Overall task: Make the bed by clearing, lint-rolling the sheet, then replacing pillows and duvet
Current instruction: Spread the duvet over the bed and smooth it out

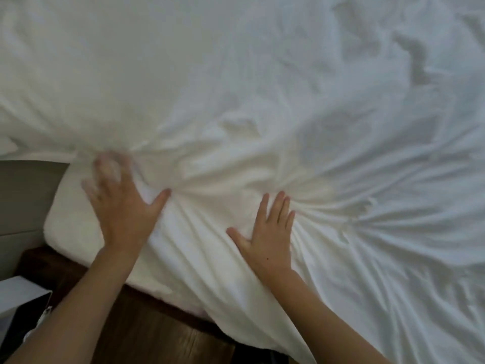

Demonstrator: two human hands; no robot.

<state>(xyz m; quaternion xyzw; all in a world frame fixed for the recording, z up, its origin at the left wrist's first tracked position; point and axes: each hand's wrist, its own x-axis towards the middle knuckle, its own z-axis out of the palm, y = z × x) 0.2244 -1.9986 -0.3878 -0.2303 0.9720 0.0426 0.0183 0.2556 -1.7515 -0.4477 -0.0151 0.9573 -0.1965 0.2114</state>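
Observation:
A white duvet [341,114] covers most of the bed, wrinkled, with folds fanning out from my hands. My left hand [123,200] lies flat on the duvet near the bed's near left corner, fingers spread and blurred by motion. My right hand [267,232] presses flat on the duvet to its right, fingers apart, holding nothing. Under the duvet edge the white fitted sheet on the mattress corner [68,232] shows. No pillow or lint roller is in view.
A dark wooden bed frame [147,321] runs along the near edge below the mattress. A grey wall or headboard panel [23,195] stands at the left. A white object [18,298] sits at the lower left corner.

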